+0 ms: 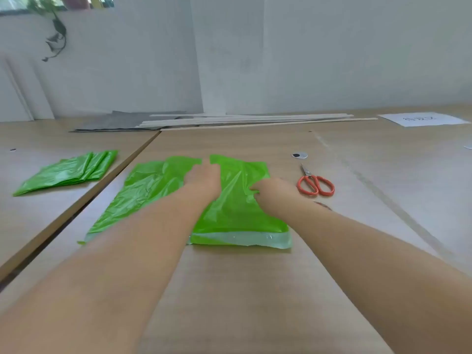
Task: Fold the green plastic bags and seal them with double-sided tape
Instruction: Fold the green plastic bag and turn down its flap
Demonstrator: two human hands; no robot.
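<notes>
mid-fold at the table (229,290): one green bag (237,213) lies spread in the middle, between my arms, its left part loose and crumpled, its right part lying flatter and doubled over, by the look of it. my left hand (203,180) rests on the bag's far middle, fingers (201,168) laid out fairly straight and pressing the plastic down. my right hand (274,192) sits at the bag's right side, its fingers (255,192) curled in and pinching a ridge of the film.

a pale strip (242,238) runs along the bag's near edge; i cannot tell whether it is tape or just the bag's seam. no roll of tape shows anywhere in view. red-handled scissors (315,184) lie just right of my right hand, apart from the bag.

far to the left, on the next table (30,223), a small pile of folded bags (69,173) lies flat, which i read as work already finished. my judgement: this bag is only partly folded, with the left part yet to come over and the sealing not yet done. a sheet of paper (424,120) lies at the far right.
</notes>
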